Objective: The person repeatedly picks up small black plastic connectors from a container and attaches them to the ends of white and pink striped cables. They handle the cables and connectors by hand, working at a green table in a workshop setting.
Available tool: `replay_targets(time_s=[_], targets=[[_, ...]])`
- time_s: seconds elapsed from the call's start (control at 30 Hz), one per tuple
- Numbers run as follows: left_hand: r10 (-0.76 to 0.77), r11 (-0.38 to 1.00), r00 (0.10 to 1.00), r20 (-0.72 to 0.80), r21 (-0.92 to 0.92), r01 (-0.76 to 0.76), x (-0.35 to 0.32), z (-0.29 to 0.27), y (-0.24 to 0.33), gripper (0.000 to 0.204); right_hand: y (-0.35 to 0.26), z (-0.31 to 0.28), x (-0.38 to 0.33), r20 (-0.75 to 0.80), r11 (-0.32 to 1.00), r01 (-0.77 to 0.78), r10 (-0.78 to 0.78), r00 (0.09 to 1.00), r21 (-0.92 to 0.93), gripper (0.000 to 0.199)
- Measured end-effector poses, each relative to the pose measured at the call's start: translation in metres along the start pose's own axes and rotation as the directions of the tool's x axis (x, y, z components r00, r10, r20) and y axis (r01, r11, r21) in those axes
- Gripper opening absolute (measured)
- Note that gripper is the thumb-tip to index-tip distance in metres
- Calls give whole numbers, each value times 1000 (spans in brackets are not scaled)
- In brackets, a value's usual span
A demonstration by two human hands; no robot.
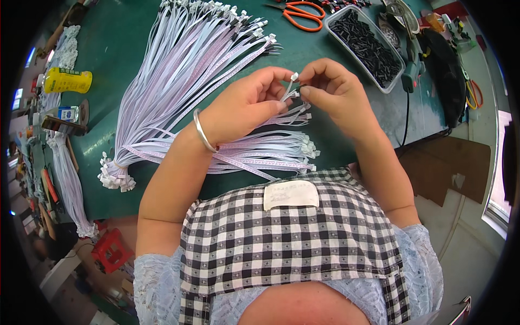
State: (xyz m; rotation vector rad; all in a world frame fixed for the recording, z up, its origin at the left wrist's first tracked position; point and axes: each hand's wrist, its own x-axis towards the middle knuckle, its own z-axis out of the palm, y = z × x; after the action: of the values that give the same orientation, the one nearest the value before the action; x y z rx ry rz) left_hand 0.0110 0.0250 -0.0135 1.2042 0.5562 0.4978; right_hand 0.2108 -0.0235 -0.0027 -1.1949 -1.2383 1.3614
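Observation:
My left hand (246, 103) pinches a thin white flat cable with a small white connector (294, 77) at its tip, above the green table (108, 49). A silver bangle (204, 131) sits on that wrist. My right hand (333, 89) meets it from the right, fingertips closed on the same cable end near a small black piece. Under my hands lies a small bundle of the same white and pink cables (271, 151). A much larger fan of these cables (184, 70) spreads across the table to the upper left.
A clear plastic tray of small black parts (364, 43) stands at the upper right, orange-handled scissors (303, 13) beside it. A heat tool with a cord (411, 73) lies right of the tray. A yellow bottle (67, 81) and more cable bundles (67, 179) sit at the left.

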Motion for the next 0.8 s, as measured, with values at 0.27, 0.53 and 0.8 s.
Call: replay_targets(time_s=[0.27,0.53,0.8], targets=[[16,919,982,-188,389,59,2,17,15,43,-5,5,0,68,988,16,-6,998,-153,44],[528,289,849,2,940,-182,39,6,43,34,-22,-6,36,-4,970,142,-146,989,-197,53],[436,278,897,-68,959,-62,57,-14,1,30,-3,-19,31,-30,730,212,-303,953,-650,47]])
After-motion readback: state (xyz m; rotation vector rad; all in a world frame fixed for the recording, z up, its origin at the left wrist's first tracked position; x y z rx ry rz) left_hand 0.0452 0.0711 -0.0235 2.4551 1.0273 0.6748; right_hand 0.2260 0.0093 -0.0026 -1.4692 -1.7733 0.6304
